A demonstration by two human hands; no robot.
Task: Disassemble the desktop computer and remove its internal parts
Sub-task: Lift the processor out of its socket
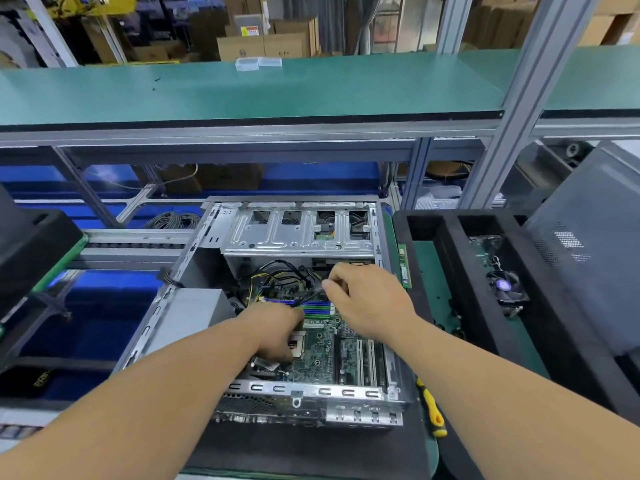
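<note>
An open desktop computer case (pixel 194 258) lies on its side in front of me. Inside it sits the green motherboard (pixel 322 355) with blue and green memory slots (pixel 317 308). My right hand (pixel 367 299) pinches a black cable (pixel 306 296) above the slots. My left hand (pixel 277 336) reaches down onto the board by the CPU socket (pixel 298 344), fingers curled; what they hold is hidden. Yellow and black power cables (pixel 277 271) bundle at the back of the board, under the silver drive cage (pixel 298 230).
A yellow-handled screwdriver (pixel 433 410) lies right of the case. A black foam tray (pixel 485 306) on the right holds a memory stick (pixel 403 268) and a fan cooler (pixel 507 287). A grey side panel (pixel 588 244) leans further right. A green shelf (pixel 277 91) spans overhead.
</note>
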